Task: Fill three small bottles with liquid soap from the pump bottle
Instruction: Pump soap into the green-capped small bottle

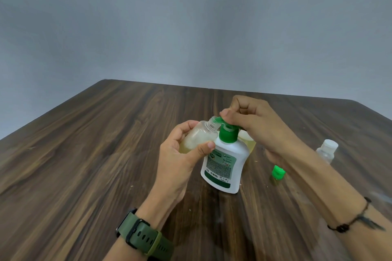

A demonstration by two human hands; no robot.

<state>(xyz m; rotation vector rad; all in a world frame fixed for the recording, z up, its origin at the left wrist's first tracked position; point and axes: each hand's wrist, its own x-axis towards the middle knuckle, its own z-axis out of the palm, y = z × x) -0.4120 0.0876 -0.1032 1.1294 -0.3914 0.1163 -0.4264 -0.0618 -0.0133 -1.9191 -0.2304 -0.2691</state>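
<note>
A white pump bottle [223,167] with a green pump head stands on the dark wooden table [84,154]. My left hand [182,154] grips a small clear bottle [200,135], tilted, its open neck against the green spout. Pale soap shows inside it. My right hand [252,121] rests on top of the pump head with the fingers curled. A small bottle with a green cap [277,172] stands to the right of the pump bottle. Another clear bottle with a white cap [326,150] stands further right. A yellowish container [249,141] is partly hidden behind the pump bottle.
The table's far edge runs below a plain grey wall [191,27]. A green watch [144,237] is on my left wrist and a black cord bracelet [350,220] on my right.
</note>
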